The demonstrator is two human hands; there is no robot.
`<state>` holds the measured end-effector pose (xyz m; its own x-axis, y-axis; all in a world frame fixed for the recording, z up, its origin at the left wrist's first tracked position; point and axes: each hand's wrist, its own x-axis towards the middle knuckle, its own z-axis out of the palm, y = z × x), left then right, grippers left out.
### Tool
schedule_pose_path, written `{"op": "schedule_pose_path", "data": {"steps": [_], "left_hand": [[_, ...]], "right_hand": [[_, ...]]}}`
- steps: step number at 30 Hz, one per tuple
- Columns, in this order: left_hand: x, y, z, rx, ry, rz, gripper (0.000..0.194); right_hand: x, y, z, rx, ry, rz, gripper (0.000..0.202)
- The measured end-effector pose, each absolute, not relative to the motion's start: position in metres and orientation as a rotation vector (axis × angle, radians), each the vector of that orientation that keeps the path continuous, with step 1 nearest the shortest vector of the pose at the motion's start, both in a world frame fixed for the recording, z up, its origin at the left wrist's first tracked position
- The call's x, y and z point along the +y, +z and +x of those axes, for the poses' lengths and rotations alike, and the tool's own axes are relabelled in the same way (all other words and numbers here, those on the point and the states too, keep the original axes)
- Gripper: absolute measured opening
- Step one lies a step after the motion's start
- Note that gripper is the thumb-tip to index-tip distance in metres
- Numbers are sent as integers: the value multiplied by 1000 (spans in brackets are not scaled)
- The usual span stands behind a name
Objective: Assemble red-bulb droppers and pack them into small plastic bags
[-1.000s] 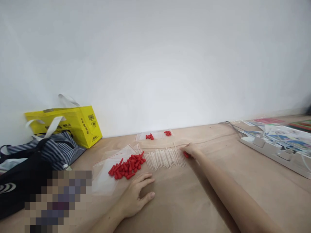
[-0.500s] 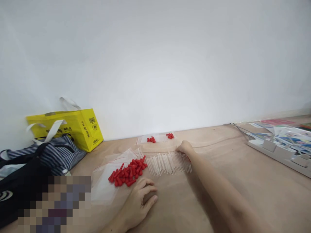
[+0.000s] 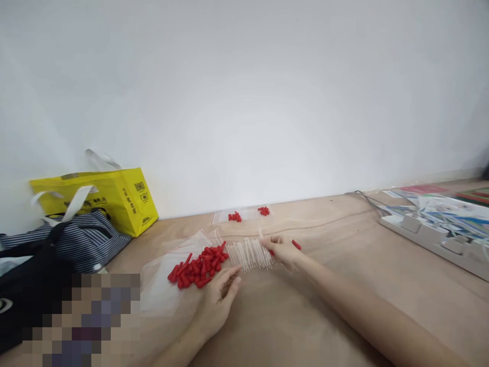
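A row of thin, whitish translucent sticks (image 3: pixel 246 255) lies on the table in front of me. At its right end, my right hand (image 3: pixel 280 250) presses its closed fingers on the sticks, and one stick tip pokes up past the fingertips. Red pieces peek out under that hand and just beyond it, such as a short red piece (image 3: pixel 296 244). My left hand (image 3: pixel 217 303) rests at the near left of the row, thumb and fingers apart, nothing visible in it. Beside it a pile of red tapered pieces (image 3: pixel 198 266) lies on clear zip bags (image 3: pixel 156 288).
Toward the wall lies another clear bag (image 3: pixel 250 216) with small red pieces. A yellow bag (image 3: pixel 141 201) and a striped bag (image 3: pixel 103 239) stand at left, near a black bag (image 3: pixel 34 285). At right are a white power strip (image 3: pixel 424 232) and plastic packets (image 3: pixel 451 214).
My right hand has moved left and nearer, and the row of sticks is now shorter and bunched leftward. My left hand has shifted slightly toward the row. The view has shifted slightly.
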<state>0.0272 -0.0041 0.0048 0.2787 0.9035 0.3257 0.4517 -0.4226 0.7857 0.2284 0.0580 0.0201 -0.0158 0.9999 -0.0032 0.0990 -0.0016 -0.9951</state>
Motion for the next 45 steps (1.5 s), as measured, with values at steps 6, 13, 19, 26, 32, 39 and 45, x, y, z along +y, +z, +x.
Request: {"op": "schedule_pose_path", "data": {"steps": [6,13,19,26,32,39,45], "left_hand": [[-2,1,52,1006,999,1657,47],[-9,6,66,961,1127,1632,34],[-7,6,53,1090,1169,1773,23],[-11,5,36,1195,1059,2230,19],[-19,9,42,1184,1031,2456,21],[-19,10,41,1193,1000,2476,24],[-18,8,40,1188,972,2496,28]], "right_hand": [[9,10,197,-1298,1303,-1073,43],[-2,6,192,-1316,1350,-1081,48],[-11,0,210,-1280,1363,-1137,49],[-18,-7,232,-1358,1301,-1060,36],[-15,-15,233,-1520,1049,-1037,30],[-13,-24,229,-1601,939,-1024,22],[-16,-18,226,-1551,990,-963,23]]}}
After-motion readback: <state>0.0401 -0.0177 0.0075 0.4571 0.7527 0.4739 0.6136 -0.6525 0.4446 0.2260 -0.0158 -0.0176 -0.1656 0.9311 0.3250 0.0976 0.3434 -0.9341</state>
